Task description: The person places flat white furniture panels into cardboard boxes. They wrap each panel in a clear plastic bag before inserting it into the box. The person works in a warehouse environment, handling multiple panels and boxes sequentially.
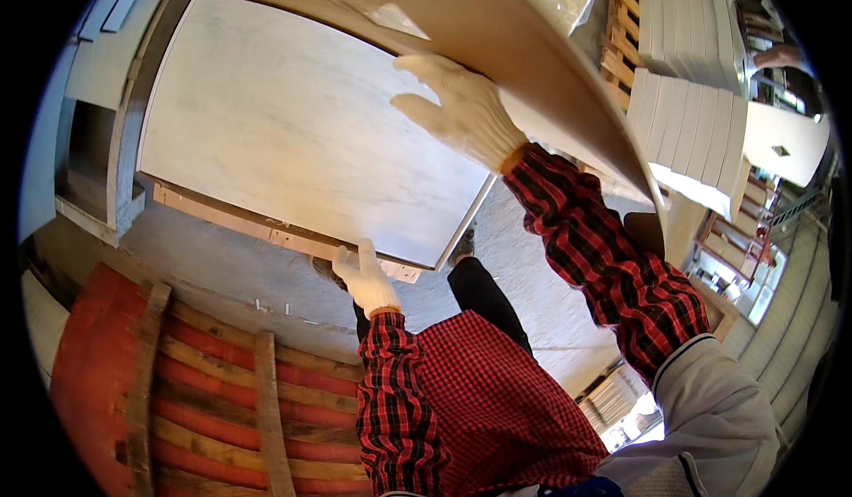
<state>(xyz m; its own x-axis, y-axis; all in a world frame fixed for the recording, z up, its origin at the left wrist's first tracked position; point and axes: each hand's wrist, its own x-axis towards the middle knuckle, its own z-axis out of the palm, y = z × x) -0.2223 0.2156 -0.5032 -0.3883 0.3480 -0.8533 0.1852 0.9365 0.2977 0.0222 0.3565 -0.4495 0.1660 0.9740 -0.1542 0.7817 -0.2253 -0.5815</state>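
Note:
A large white marble-patterned tile [293,133] lies flat on a stack over a wooden base. My left hand [366,277], in a white knit glove, grips the tile's near edge. My right hand [461,106], also gloved, presses flat against a big sheet of brown cardboard [497,27] that is lifted and tilted above the tile's far right side. Both sleeves are red and black plaid.
An orange-red wooden pallet [177,382] leans at lower left. Stacks of white boxes [688,80] on a pallet stand at upper right. Grey concrete floor [266,275] lies below the tile stack. Another person's hand [781,53] shows at far right.

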